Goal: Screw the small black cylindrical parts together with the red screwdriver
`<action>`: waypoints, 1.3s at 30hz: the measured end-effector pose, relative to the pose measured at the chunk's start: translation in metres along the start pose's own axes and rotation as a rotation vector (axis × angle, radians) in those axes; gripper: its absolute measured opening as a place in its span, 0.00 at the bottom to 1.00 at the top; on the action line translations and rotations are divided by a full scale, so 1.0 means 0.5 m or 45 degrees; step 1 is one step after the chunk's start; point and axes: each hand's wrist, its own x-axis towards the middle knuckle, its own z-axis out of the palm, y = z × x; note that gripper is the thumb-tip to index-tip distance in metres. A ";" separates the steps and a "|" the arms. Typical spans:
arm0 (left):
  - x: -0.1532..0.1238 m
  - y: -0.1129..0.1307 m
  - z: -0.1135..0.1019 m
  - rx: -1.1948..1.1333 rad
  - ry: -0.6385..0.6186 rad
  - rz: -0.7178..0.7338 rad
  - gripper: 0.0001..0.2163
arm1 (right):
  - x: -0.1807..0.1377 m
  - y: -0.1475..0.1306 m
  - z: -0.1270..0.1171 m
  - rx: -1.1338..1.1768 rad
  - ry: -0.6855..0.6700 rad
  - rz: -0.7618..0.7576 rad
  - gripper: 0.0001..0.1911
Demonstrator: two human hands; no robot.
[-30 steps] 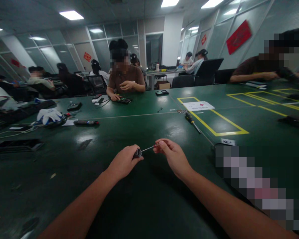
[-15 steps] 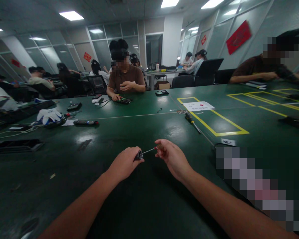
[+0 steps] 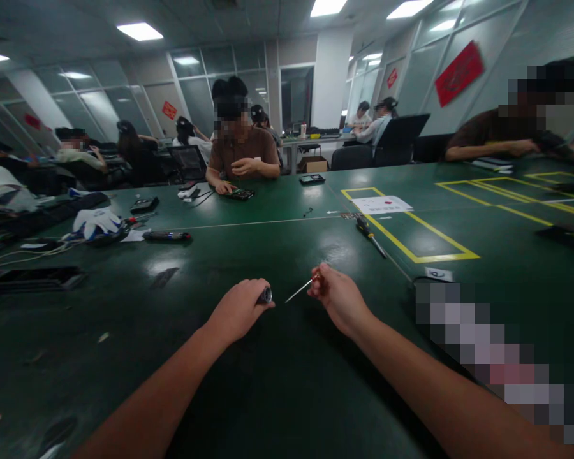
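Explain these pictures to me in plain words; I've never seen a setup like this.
There is no machine: these are a person's two bare hands. One camera worn on that person's head takes every picture, looking forward and down, so the arms rise from the bottom edge.

The left hand grips a dark tube, its round end showing. The right hand holds a thin tool, red near the fingers; its tip points toward the tube without touching it.

On the green table beyond lie a screwdriver, a white sheet and yellow tape. White gloves lie to the left. Another person sits across the table.
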 end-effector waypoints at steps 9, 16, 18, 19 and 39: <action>-0.005 0.004 -0.001 -0.156 0.031 -0.051 0.05 | -0.025 0.007 0.020 -0.191 -0.113 -0.239 0.16; -0.006 0.011 -0.007 -0.129 0.039 -0.030 0.05 | -0.040 -0.001 0.027 -0.340 -0.173 -0.275 0.16; -0.006 0.009 -0.006 -0.118 0.045 -0.021 0.05 | -0.046 -0.005 0.030 -0.383 -0.186 -0.279 0.15; -0.006 0.008 -0.005 -0.112 0.045 -0.018 0.05 | -0.049 -0.007 0.031 -0.389 -0.190 -0.269 0.15; -0.004 0.021 -0.003 0.132 0.021 0.129 0.06 | -0.014 0.001 0.012 -0.137 -0.087 0.019 0.20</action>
